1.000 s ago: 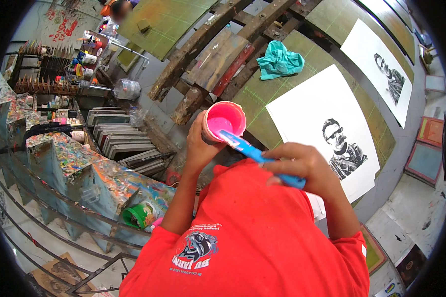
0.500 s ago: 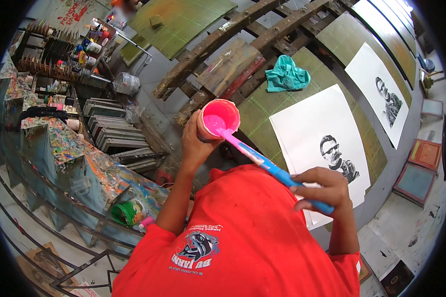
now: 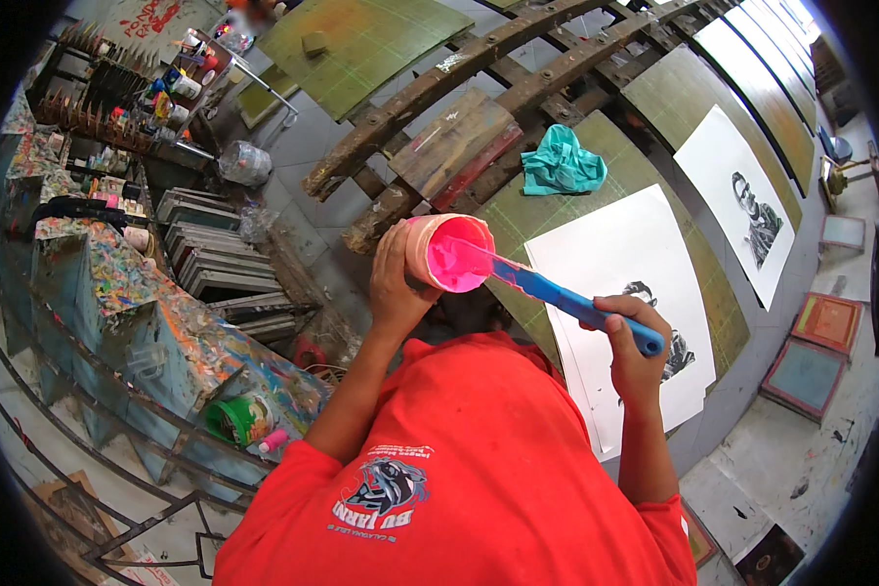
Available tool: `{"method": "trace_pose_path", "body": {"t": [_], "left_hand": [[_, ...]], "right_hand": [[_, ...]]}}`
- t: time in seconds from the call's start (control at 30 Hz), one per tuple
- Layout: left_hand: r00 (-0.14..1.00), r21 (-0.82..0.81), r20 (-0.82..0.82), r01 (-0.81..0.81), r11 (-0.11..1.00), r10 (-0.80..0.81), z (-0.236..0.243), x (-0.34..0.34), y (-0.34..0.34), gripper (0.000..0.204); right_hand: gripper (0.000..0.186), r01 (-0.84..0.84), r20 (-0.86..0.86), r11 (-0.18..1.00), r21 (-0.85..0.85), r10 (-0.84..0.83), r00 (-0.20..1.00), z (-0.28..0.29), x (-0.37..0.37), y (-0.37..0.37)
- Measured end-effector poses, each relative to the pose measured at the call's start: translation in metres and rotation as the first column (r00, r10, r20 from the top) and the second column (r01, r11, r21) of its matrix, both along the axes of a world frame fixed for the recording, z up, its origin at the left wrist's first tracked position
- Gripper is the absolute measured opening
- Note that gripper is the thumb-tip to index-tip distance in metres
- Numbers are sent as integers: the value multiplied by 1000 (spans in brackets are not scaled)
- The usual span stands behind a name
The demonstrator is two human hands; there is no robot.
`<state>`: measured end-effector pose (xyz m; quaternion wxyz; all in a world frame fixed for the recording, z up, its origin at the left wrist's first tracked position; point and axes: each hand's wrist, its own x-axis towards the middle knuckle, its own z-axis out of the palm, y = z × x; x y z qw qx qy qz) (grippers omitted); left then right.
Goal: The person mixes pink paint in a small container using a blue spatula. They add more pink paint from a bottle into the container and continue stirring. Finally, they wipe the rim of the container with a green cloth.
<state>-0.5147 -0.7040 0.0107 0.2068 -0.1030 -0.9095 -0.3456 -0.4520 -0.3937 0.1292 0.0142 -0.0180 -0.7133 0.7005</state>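
My left hand (image 3: pixel 394 288) wraps round a tub (image 3: pixel 419 256), tilted so that its mouth faces right. Bright pink ink (image 3: pixel 445 256) lies inside, and some coats the rim. In my right hand (image 3: pixel 633 352) is the handle of a blue spatula (image 3: pixel 557 298), fingers closed round it near its end. The spatula's pink-smeared tip reaches into the tub's mouth and touches the ink. Below the spatula, a sheet of white paper with a printed portrait (image 3: pixel 606 244) lies on a green board (image 3: pixel 503 210), partly covered by my right hand.
A crumpled turquoise cloth (image 3: pixel 563 161) lies on the green board. Beyond it run brown metal rails (image 3: pixel 439 78) with a wooden block (image 3: pixel 454 142). Another portrait print (image 3: pixel 728 195) is at right. Stacked frames (image 3: pixel 230 264), a paint-splattered bench (image 3: pixel 176 322) and a green bucket (image 3: pixel 234 420) stand at left.
The tub has tipped further toward the right. My right hand has risen and turned, and the spatula now lies flatter, its blade deeper in pink ink at the tub's mouth.
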Motion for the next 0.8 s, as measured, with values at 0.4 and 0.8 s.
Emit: {"method": "trace_pose_path", "body": {"t": [0.4, 0.8], "left_hand": [[984, -151, -111, 122, 981, -140, 0, -13, -2, 88], [980, -104, -200, 5, 995, -26, -13, -12, 21, 89]], "right_hand": [[27, 86, 225, 992, -97, -63, 972, -13, 3, 0], [33, 583, 652, 644, -496, -167, 739, -40, 17, -24]]}}
